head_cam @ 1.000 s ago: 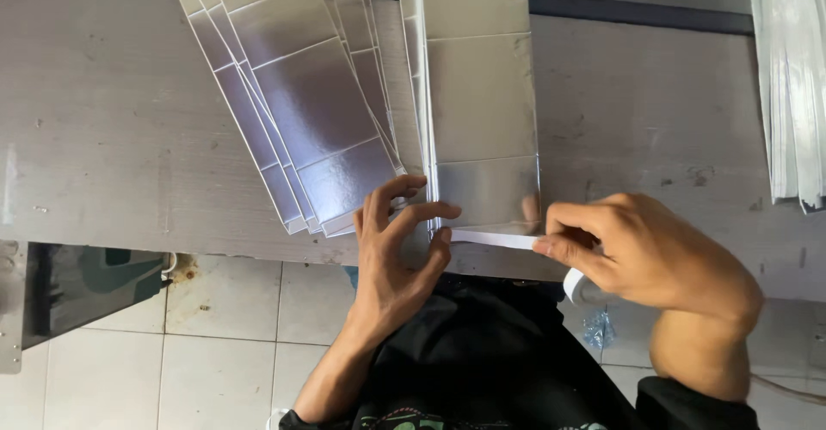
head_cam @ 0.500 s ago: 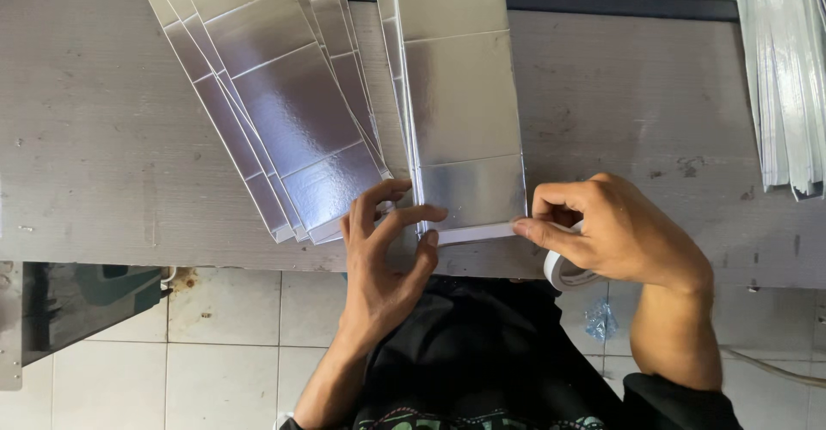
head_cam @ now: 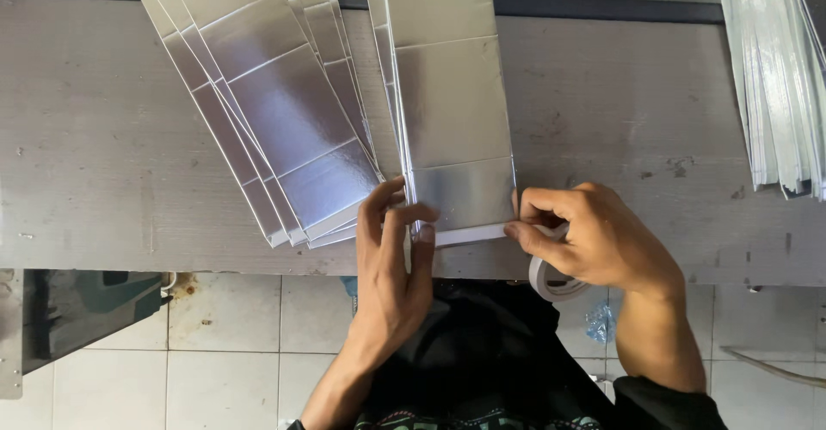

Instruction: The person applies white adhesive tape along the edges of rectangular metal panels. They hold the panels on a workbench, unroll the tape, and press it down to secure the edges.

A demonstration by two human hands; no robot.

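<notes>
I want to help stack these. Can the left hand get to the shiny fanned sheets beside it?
Probably yes. The left hand rests at the table edge right beside the fanned sheets, with nothing between them.

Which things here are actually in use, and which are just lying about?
In use:
- left hand, pressing the near edge of the upright silver foil-faced sheet
- right hand, holding a white tape roll
- white tape strip along that edge

Lying about:
- fanned silver sheets
- pale stacked sheets
- grey worktable
</notes>
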